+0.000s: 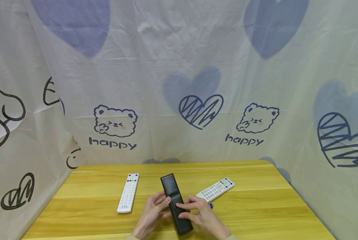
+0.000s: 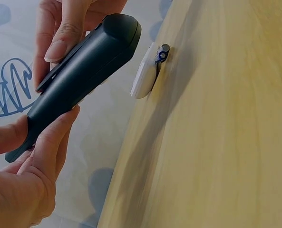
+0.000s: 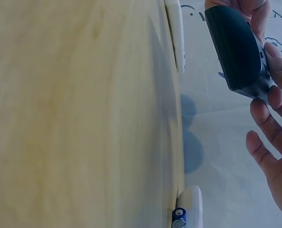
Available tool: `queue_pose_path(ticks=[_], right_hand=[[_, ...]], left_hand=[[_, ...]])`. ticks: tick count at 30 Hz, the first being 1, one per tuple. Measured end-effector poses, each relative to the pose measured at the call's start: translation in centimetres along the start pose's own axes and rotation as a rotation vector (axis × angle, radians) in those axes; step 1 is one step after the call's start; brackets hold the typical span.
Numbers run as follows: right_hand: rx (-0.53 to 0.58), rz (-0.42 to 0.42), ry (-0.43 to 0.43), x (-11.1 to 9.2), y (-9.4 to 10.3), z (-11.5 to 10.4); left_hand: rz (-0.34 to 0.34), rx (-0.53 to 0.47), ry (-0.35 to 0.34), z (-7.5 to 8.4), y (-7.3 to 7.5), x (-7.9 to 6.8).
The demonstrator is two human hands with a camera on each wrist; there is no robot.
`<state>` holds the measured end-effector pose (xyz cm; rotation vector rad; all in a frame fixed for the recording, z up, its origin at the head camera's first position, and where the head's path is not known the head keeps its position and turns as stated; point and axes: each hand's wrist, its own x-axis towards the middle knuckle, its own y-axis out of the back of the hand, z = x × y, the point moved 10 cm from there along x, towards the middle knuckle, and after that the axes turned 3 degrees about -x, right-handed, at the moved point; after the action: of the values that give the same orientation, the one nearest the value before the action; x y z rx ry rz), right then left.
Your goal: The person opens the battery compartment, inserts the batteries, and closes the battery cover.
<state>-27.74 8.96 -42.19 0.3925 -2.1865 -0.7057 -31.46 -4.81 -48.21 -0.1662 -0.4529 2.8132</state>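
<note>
A black remote control (image 1: pixel 170 185) is held above the table with its back facing up, tilted. My left hand (image 1: pixel 153 209) grips it at its middle, thumb on the near side and fingers beneath. My right hand (image 1: pixel 203 216) pinches the battery cover (image 1: pixel 177 210) on the remote's back with thumb and index finger. In the left wrist view, one edge of the battery cover (image 2: pixel 55 77) stands slightly away from the body. The remote's front buttons are hidden. In the right wrist view, the remote's end (image 3: pixel 238 52) faces the camera, and the other right fingers are spread.
A white remote (image 1: pixel 128 193) lies at left on the wooden table (image 1: pixel 257 206). Another white remote (image 1: pixel 215 190) lies slanted to the right, behind my right hand. Beside it is a blue battery (image 3: pixel 179 217). A printed cloth (image 1: pixel 155 133) hangs behind the table.
</note>
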Motion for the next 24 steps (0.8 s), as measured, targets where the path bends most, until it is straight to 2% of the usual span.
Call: queue_pose_path(ticks=[14, 24], right_hand=[[0.040, 0.007, -0.042, 0.01, 0.03, 0.31], [0.047, 0.047, 0.012, 0.19, 0.36, -0.39]], left_hand=[[-0.023, -0.013, 0.000, -0.12, 0.00, 0.04], [-0.029, -0.012, -0.003, 0.07, -0.08, 0.01]])
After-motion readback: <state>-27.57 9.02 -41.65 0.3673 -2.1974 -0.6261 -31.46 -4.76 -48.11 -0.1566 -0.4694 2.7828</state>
